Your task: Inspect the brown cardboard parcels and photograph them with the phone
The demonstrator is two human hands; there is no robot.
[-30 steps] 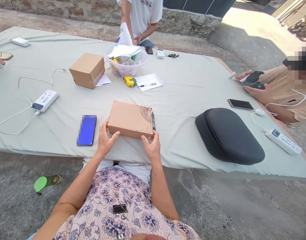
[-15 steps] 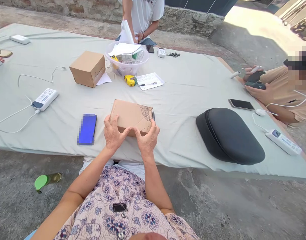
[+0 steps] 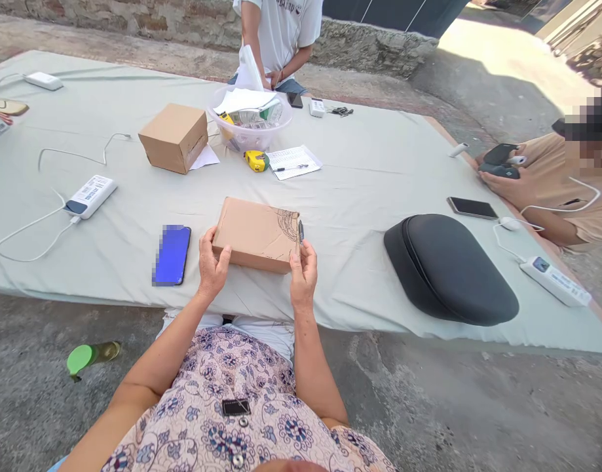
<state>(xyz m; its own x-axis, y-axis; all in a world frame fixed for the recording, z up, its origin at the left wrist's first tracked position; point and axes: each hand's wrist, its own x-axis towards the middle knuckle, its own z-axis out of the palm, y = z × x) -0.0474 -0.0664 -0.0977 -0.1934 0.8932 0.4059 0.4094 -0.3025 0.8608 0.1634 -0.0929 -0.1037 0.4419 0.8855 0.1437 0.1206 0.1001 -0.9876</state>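
A brown cardboard box (image 3: 254,229) lies in front of me on the cloth-covered table, with dark scribbled lines on its top right corner. My left hand (image 3: 213,265) grips its left end, thumb against the near side. At the right end, my right hand (image 3: 303,272) holds the near corner between thumb and fingers. Just beyond those fingers a dark pen (image 3: 301,231) shows at the box's right edge; whether it touches the hand I cannot tell. A phone (image 3: 173,255) with a blurred blue screen rests left of my left hand.
A black case (image 3: 452,269) stands to the right, a white power bank (image 3: 90,196) to the left. Farther back are another cardboard box (image 3: 175,137), a plastic basin (image 3: 251,136), a yellow tape measure (image 3: 256,160) and a notebook (image 3: 295,162). Two other people are at the table's edges.
My hands have moved apart, from thumbs meeting at the middle of the box's near edge to its two ends. The person at the right has shifted the small items in their hands.
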